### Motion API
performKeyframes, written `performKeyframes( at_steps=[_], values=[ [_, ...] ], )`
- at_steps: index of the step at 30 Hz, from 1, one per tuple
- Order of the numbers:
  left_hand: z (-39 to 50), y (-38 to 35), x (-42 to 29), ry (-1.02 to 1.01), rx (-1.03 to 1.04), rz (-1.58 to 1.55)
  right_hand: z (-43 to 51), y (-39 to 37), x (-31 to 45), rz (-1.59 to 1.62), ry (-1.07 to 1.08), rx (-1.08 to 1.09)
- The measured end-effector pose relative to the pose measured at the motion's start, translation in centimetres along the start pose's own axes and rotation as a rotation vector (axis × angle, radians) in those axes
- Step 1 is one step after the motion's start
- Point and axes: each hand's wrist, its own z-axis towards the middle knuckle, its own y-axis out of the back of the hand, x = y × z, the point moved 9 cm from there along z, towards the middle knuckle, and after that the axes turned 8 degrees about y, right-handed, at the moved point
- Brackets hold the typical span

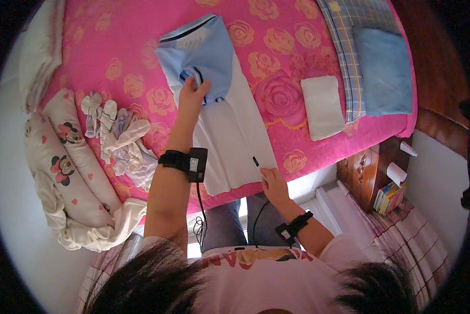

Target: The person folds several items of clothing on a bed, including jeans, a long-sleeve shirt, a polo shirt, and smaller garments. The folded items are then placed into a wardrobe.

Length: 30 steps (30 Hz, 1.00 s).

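A white and light-blue garment lies lengthwise before me, its blue part away from me and its white part towards my body. Dark trim runs along its far edge. My left hand grips a bunched blue ribbed edge with a dark stripe, which lies on the blue part. At the near right corner, beside a small black tag, the fingers of my right hand pinch the white cloth. Each wrist wears a black strap with a small box and a cable.
Under the garment spreads a pink rose-patterned bed cover. Several socks and a printed bolster lie left. To the right are a folded white cloth, a blue folded cloth and a wooden cabinet.
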Motion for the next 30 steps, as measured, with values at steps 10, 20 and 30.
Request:
performKeyframes(
  at_steps=[10, 20, 30],
  values=[
    [0.6, 2.9, -0.1, -0.105, -0.212, 0.201, -0.7, -2.2, -0.6, 0.023, -0.098, 0.165],
    [-5.8, -7.9, -5.6, -0.974, -0.031, 1.112, 3.0, -1.8, 2.3, -0.374, 0.335, 0.344],
    [0.6, 2.7, -0.7, 0.015, -0.219, 0.321, 4.9, 1.8, 4.4, -0.032, 0.391, 0.141]
  ],
)
